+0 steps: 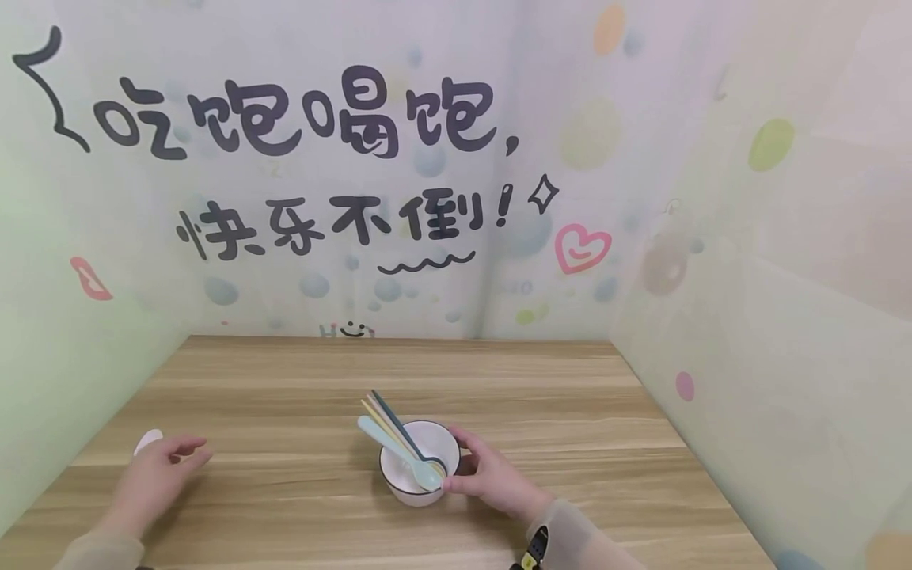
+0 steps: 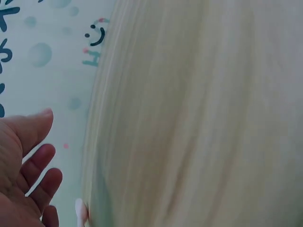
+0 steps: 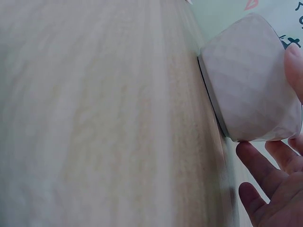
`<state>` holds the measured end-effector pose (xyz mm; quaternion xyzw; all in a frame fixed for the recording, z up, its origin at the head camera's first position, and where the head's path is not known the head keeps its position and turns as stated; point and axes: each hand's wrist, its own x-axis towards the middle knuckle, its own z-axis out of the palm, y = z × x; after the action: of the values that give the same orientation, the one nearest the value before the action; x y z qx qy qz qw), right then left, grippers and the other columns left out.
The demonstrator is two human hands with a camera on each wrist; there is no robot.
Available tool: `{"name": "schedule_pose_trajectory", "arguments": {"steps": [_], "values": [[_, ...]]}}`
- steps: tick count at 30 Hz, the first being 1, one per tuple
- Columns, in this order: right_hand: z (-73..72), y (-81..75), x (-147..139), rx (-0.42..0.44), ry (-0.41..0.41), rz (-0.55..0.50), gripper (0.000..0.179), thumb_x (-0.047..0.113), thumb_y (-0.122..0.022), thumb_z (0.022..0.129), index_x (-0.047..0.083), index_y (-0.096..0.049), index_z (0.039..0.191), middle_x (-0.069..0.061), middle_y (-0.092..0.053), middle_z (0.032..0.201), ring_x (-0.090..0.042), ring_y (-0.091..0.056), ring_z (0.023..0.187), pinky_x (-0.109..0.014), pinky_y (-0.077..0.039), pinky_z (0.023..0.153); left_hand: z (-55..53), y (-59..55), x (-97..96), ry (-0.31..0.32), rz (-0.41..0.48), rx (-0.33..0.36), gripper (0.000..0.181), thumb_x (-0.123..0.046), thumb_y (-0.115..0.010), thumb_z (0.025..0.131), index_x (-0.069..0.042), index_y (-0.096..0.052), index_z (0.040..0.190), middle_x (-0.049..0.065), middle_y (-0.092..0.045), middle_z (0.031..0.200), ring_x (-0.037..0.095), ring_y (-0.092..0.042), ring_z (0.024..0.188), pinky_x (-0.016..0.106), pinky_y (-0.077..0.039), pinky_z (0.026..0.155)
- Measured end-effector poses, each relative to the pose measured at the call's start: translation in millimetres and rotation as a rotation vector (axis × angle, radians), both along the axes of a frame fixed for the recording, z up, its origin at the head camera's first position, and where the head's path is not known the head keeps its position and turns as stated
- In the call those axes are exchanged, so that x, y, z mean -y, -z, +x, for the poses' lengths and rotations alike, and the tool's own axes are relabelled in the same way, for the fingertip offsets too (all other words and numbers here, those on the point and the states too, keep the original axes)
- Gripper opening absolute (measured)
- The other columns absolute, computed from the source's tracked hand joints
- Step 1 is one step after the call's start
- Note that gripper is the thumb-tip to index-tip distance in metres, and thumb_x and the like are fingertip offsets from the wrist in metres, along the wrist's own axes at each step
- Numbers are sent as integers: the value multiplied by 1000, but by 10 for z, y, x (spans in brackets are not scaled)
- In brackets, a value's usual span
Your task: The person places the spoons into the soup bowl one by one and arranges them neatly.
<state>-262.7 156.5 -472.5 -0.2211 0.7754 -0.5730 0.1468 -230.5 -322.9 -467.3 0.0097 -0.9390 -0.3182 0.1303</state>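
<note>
Toward the front middle of the table, in the head view, stands a white bowl [image 1: 409,498] with a dark rim; the right wrist view shows its faceted outer wall [image 3: 251,80]. A light blue spoon [image 1: 399,447] lies in it with several others, among them a dark teal spoon [image 1: 393,417]; their handles lean out at the upper left. My right hand [image 1: 499,479] grips the bowl's right side between thumb and fingers. At the left, my left hand [image 1: 160,471] hovers with loosely bent fingers, nothing visible between them. Beside it, partly hidden, is a pale pink spoon [image 1: 147,440].
The wood-grain table [image 1: 299,372] meets a pale wall [image 1: 399,301] with dark lettering at the back. Light walls also border it at the left and right [image 1: 769,380]. A dark watch [image 1: 539,546] is on my right wrist.
</note>
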Motion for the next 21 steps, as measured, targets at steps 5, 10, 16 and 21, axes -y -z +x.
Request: {"name": "schedule_pose_trajectory", "arguments": {"steps": [5, 10, 16, 21], "values": [[4, -2, -1, 3, -10, -13, 82, 11, -76, 83, 7, -28, 150, -14, -43, 140, -29, -56, 113, -36, -45, 90, 29, 9, 152, -108, 42, 104, 49, -32, -52, 98, 12, -55, 121, 39, -52, 119, 54, -50, 106, 53, -43, 80], [-21, 38, -8, 6, -20, -20, 82, 12, -76, 83, 6, -28, 149, -14, -43, 139, -28, -56, 113, -35, -45, 91, 84, -13, 269, -250, 57, 188, 60, -41, -49, 98, 9, -47, 131, 39, -40, 133, 58, -39, 115, 60, -37, 84], [-41, 56, -18, 6, -11, -2, 83, 15, -77, 82, 9, -30, 149, -12, -43, 139, -26, -57, 112, -37, -45, 91, 181, -13, 370, -396, 48, 287, 79, -54, -51, 92, 6, -36, 140, 41, -32, 137, 59, -37, 116, 63, -37, 81], [-42, 57, -19, 2, -15, -2, 83, 14, -77, 82, 7, -29, 149, -13, -43, 140, -26, -57, 113, -37, -45, 92, 248, -22, 362, -427, 49, 414, 87, -61, -51, 90, 11, -35, 136, 42, -27, 138, 62, -33, 117, 67, -34, 85]]}}
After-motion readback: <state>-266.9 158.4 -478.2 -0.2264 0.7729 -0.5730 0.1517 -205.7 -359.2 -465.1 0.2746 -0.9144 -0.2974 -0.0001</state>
